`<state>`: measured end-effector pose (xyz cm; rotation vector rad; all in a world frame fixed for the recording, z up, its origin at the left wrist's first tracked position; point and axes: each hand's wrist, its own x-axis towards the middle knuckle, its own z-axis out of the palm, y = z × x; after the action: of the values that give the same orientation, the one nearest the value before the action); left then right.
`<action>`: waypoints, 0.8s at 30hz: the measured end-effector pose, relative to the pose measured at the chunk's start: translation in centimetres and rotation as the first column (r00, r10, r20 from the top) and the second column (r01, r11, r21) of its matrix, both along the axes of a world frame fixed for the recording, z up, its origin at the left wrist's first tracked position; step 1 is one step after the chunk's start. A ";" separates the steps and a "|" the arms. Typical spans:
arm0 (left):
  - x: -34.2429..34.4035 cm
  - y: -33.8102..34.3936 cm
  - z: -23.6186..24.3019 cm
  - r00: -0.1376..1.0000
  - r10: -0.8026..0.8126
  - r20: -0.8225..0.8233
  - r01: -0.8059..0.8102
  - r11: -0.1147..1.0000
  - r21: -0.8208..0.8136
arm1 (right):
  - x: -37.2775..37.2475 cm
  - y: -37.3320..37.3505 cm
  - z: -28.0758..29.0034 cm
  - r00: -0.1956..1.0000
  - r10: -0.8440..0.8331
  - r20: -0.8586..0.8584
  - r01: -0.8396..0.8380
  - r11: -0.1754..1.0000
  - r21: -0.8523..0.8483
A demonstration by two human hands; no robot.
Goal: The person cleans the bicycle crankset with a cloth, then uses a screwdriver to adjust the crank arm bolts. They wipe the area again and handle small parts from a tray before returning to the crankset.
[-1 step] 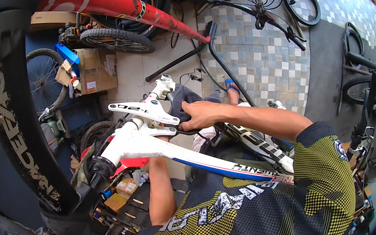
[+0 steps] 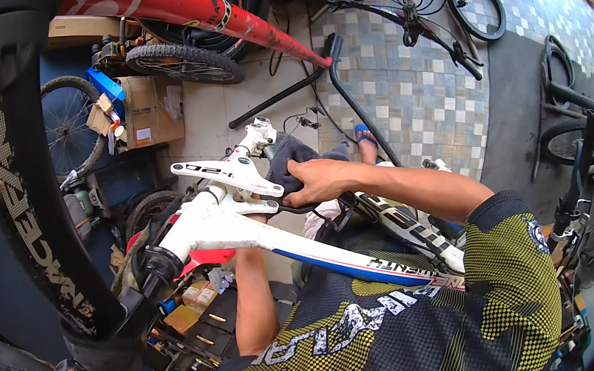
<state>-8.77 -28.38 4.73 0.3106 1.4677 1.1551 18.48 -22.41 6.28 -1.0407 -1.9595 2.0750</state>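
A white bicycle frame point(image 2: 219, 229) with blue and red lines lies slantwise before me. At its joint sits a white crank point(image 2: 222, 172) with several arms. My right hand point(image 2: 315, 180) is closed round a dark grey cloth point(image 2: 330, 153), its fingers bunched against the frame just beside the crank's arms. From below, my left forearm point(image 2: 254, 299) goes up behind the frame. Only a bit of my left hand point(image 2: 260, 218) shows under the crank; its fingers are hidden. A white tube with black marks point(image 2: 412, 233) runs down to the right.
A red tube point(image 2: 210, 14) crosses overhead, with black stand legs point(image 2: 347, 86) behind. At left rises a thick black tube point(image 2: 23, 203). Cardboard box point(image 2: 148, 115), wheels point(image 2: 186, 62) and tools point(image 2: 177, 361) surround the frame. Another bicycle's handlebar point(image 2: 395, 17) stands at back right.
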 end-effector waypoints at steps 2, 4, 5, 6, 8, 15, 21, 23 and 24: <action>0.1 0.5 -0.2 0.997 0.049 0.065 -0.053 0.997 0.056 | 1.2 0.0 -0.4 0.995 0.035 -0.093 -0.022 0.990 0.136; 0.9 0.8 0.1 0.981 0.148 0.123 -0.154 0.987 0.047 | 2.0 0.2 -0.6 0.991 0.030 -0.128 -0.003 0.979 0.203; 1.4 1.0 0.5 0.972 0.146 0.184 -0.166 0.981 0.099 | 2.3 0.3 -0.7 0.987 0.028 -0.160 0.004 0.980 0.201; 1.7 1.0 1.2 0.954 0.197 0.228 -0.219 0.973 0.077 | 2.3 0.3 -0.8 0.989 0.037 -0.146 -0.008 0.981 0.194; 2.4 1.2 2.0 0.933 0.266 0.241 -0.290 0.954 0.070 | 2.4 0.4 -1.1 0.985 0.041 -0.165 -0.008 0.981 0.196; 1.4 0.8 2.4 0.966 -0.035 0.256 0.030 0.999 0.021 | 4.6 1.1 -5.7 0.873 -0.303 -0.383 0.166 0.921 -0.352; 3.3 -0.3 3.2 0.942 -0.277 -0.191 0.261 0.960 -0.104 | 7.9 3.4 -5.6 0.436 -0.888 -0.146 0.498 0.374 -0.783; 3.8 0.0 3.9 0.964 -0.232 -0.133 0.209 0.964 -0.165 | 8.2 4.1 -4.3 0.587 -0.791 -0.171 0.505 0.523 -0.687; 3.9 0.0 4.3 0.962 -0.257 -0.092 0.240 0.957 -0.164 | 8.0 4.3 -3.7 0.745 -0.656 -0.117 0.497 0.664 -0.559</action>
<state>-4.87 -28.34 9.03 0.4473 1.5560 0.8299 26.44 -18.16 2.53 -1.1292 -0.7700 2.1844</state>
